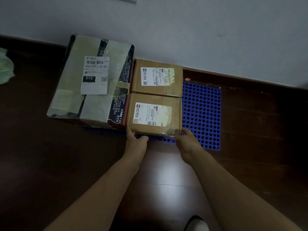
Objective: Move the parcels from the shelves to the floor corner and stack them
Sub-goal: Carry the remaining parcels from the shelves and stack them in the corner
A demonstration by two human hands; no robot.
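Three parcels lie on a blue perforated mat [202, 114] against the wall. A large taped carton [93, 82] with a white label is on the left. Two small brown boxes sit to its right: the far small box [157, 77] by the wall and the near small box [154, 114] touching it in front. My left hand [135, 140] grips the near box's front left corner. My right hand [187, 140] holds its front right corner. Fingers of both hands are partly hidden under the box edge.
Dark wooden floor [50, 155] surrounds the mat, with a bright glare patch between my forearms. A pale green bag [5, 69] lies at the far left. A small red item [187, 79] sits by the skirting. A white shoe tip [198, 224] shows at the bottom.
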